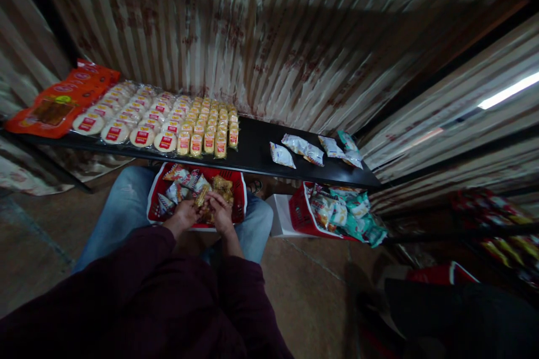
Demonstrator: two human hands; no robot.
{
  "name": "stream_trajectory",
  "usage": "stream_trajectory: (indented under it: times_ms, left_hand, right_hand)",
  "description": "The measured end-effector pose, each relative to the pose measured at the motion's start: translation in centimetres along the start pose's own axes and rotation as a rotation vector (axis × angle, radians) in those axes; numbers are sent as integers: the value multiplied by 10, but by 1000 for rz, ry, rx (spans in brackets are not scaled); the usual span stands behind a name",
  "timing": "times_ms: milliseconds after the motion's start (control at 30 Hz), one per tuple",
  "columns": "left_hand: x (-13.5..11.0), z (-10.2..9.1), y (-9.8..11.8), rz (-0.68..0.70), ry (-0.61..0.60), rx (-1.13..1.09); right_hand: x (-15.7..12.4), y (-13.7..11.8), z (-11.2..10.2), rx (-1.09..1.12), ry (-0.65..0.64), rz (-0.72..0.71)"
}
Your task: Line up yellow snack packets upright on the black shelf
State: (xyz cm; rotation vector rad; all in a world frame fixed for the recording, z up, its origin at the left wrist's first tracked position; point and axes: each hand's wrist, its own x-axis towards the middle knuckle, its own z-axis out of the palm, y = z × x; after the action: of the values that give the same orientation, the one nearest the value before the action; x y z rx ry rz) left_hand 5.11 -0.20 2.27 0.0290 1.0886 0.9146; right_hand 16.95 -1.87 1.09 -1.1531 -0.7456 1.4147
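A red basket [238, 193] full of small snack packets rests on my lap. Both hands are inside it. My left hand [184, 214] curls around a yellowish wrapped packet [201, 196] near the basket's middle. My right hand [219, 209] is closed over more small packets just beside it, fingers bent down into the pile. Ahead of me a black shelf [256, 148] carries neat rows of round white biscuit packs [126, 118] and small yellow packs [210, 126].
Orange packets [63, 101] lie at the shelf's left end and a few white-blue pouches [314, 151] at its right. A second red basket [301, 213] with green and white packets stands on the floor to the right. Corrugated metal walls close in behind.
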Motion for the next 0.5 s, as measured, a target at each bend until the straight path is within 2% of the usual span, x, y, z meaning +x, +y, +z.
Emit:
stream_trajectory:
  times_ms: [267, 500]
  left_hand:
    - [3, 4, -4, 204, 159, 163]
    - [2, 11, -13, 438, 73, 402]
  right_hand:
    - [5, 5, -6, -226, 50, -86]
    - [4, 6, -6, -371, 45, -143]
